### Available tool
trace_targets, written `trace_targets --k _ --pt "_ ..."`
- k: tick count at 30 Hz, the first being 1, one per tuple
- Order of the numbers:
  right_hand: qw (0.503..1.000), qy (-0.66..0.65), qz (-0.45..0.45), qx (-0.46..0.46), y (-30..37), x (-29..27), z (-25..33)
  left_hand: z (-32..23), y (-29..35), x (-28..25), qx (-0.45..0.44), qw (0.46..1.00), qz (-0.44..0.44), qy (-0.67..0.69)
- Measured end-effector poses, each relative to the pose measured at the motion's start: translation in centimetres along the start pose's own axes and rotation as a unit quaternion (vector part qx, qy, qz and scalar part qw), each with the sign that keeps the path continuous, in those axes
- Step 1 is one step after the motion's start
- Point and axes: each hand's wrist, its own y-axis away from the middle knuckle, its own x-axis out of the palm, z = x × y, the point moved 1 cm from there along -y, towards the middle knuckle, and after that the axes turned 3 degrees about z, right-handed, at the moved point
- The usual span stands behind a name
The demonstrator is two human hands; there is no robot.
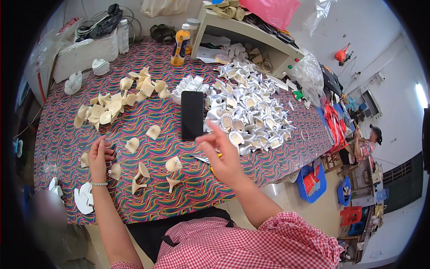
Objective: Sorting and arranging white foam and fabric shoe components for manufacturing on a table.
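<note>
My left hand [99, 156] hangs over the left of the table, fingers loosely bent and apart, with nothing visible in it. Close beside it lie two beige shell-shaped pieces, one beige piece [83, 160] on its left and another beige piece [115, 171] on its right. My right hand [222, 154] is open, index finger and thumb spread, just right of a black phone [192, 115] lying flat. Partly under that hand is a pointed metal tool with yellow handles [200, 158]. Several more beige pieces [174, 164] lie spread between my hands.
A heap of beige pieces [113, 106] lies at the back left, and a large pile of white pieces [251, 107] at the right. Flat white parts [83, 198] rest near the left front edge. A drink bottle [180, 45] stands by a shelf [212, 22]. Another person [363, 145] sits far right.
</note>
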Motion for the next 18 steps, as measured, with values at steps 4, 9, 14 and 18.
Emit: trace_targets --k 4,9,14,18 --pt "0.986 0.027 0.113 0.124 1.5 -0.4 -1.6 -0.4 0.2 0.0 0.002 1.0 -0.01 -0.004" --pt "0.993 0.071 -0.072 0.063 1.4 -7.1 -0.1 0.4 -0.3 -0.7 0.008 0.998 -0.015 0.053" --pt "0.878 0.11 -0.394 -0.248 2.4 -13.7 7.4 0.7 -0.5 -0.5 0.014 0.998 -0.022 0.049" --pt "0.658 0.264 -0.531 -0.464 4.6 -15.9 11.7 0.6 -0.4 -0.4 0.02 0.999 -0.024 0.04"
